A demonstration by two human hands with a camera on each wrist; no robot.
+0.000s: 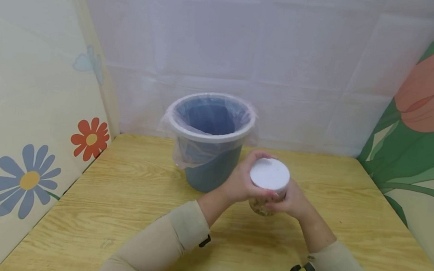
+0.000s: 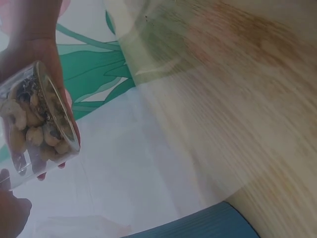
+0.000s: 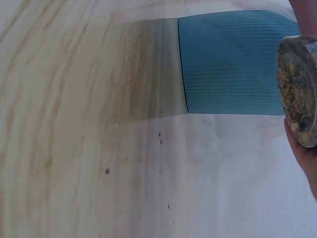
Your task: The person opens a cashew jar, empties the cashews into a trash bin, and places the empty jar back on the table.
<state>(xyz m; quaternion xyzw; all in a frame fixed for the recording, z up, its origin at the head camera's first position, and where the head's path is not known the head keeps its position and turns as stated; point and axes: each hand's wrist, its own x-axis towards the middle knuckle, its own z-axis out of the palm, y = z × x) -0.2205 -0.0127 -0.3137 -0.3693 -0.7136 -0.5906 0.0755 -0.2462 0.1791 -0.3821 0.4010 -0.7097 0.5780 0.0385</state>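
Observation:
A clear jar (image 1: 260, 206) with a flat white lid (image 1: 270, 173) is held up between both hands, just right of the lined bin. My left hand (image 1: 246, 179) grips round the lid, thumb at the near edge and fingers behind. On the other side, my right hand (image 1: 292, 199) holds the jar's body from the right. Through the clear wall in the left wrist view, several light-brown, nut-like pieces (image 2: 34, 134) lie with dark bits near the bottom. The right wrist view catches the jar's base (image 3: 297, 91), tilted toward that camera; part of the jar runs out of frame.
A blue bin (image 1: 214, 169) with a pale rim and a thin plastic liner (image 1: 196, 153) stands at the back of the wooden table (image 1: 125, 213). White sheeting (image 1: 304, 65) hangs behind. Flower-patterned panels (image 1: 429, 141) flank both sides. Small dark specks (image 3: 107, 171) dot the tabletop.

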